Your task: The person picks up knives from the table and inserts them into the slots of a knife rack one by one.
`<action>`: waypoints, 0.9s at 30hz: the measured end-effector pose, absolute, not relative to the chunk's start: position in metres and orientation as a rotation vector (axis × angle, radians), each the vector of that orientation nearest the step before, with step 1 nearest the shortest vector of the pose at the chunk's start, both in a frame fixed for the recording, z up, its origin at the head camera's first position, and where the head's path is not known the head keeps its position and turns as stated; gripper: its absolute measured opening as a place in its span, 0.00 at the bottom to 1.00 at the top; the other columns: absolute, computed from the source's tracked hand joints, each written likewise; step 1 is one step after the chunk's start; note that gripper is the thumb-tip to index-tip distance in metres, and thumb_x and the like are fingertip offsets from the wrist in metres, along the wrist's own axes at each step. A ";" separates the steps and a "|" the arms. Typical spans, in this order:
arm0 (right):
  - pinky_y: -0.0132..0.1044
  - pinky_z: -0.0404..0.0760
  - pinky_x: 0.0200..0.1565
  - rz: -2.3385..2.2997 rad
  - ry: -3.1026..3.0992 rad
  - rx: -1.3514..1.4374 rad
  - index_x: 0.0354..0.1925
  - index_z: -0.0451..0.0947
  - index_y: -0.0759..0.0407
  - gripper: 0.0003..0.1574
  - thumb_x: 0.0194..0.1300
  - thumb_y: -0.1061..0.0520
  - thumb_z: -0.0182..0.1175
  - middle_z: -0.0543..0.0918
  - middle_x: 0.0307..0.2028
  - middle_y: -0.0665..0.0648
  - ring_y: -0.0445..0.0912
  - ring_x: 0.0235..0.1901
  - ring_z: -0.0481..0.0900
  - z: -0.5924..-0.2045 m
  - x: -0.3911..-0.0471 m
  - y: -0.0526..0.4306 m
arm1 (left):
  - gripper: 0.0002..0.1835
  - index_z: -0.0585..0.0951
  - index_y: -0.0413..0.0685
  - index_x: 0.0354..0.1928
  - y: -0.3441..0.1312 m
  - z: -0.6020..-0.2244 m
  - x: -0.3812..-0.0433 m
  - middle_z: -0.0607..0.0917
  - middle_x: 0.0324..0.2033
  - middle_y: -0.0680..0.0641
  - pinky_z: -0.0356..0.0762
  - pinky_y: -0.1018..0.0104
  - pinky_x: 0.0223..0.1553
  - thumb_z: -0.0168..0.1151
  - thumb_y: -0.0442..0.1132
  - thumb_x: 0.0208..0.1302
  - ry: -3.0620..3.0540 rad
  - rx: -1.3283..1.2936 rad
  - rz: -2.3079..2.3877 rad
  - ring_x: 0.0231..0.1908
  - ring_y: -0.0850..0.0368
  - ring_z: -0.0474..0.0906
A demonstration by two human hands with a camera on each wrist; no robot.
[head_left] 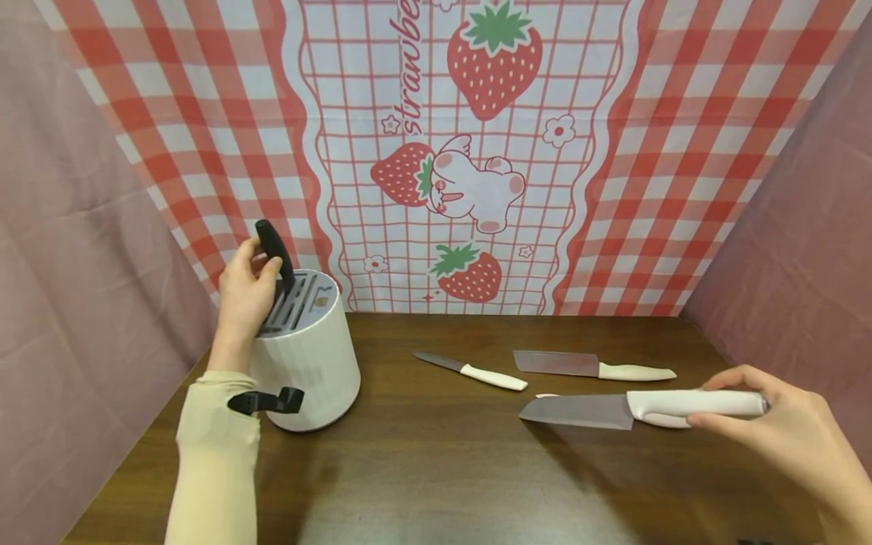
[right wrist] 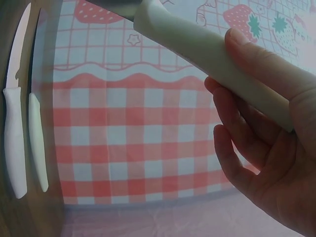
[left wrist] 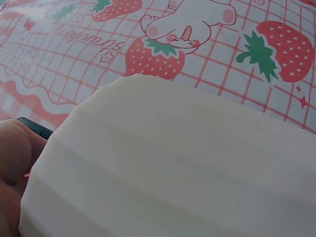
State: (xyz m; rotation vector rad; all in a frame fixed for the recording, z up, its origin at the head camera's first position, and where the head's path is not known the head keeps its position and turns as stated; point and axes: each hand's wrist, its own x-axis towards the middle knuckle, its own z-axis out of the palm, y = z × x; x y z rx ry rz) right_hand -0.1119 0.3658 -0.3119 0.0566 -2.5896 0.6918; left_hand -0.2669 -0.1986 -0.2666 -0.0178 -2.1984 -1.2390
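At the left, my left hand point(head_left: 245, 291) grips the upright black handle point(head_left: 275, 253) of a tool set in a slot of the white knife block point(head_left: 320, 378); the tool's lower part is hidden inside. The block's ridged wall point(left wrist: 168, 163) fills much of the left wrist view. My right hand point(head_left: 783, 416) holds a broad-bladed kitchen knife point(head_left: 579, 411) by its white handle point(right wrist: 212, 54), pinched between thumb and fingers, blade pointing left above the table. Under it, a pink knife point(head_left: 664, 421) is mostly hidden; its pink blade and handle show in the right wrist view.
A cleaver point(head_left: 555, 362) with a cream handle lies behind the held knife. A small paring knife point(head_left: 493, 377) lies between it and the block. The brown wooden table point(head_left: 409, 477) ends at a strawberry-print checked cloth point(head_left: 470, 182); pink cloth point(head_left: 783, 227) hangs at both sides.
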 end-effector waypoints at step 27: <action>0.19 0.63 0.29 0.834 -2.532 -0.003 0.38 0.78 0.47 0.24 0.40 0.48 0.74 0.80 0.28 0.33 0.27 0.30 0.69 -0.305 -0.118 0.351 | 0.20 0.71 0.40 0.56 -0.199 -0.269 -0.264 0.77 0.51 0.41 0.72 0.60 0.53 0.54 0.35 0.62 -2.064 0.002 -1.289 0.50 0.49 0.75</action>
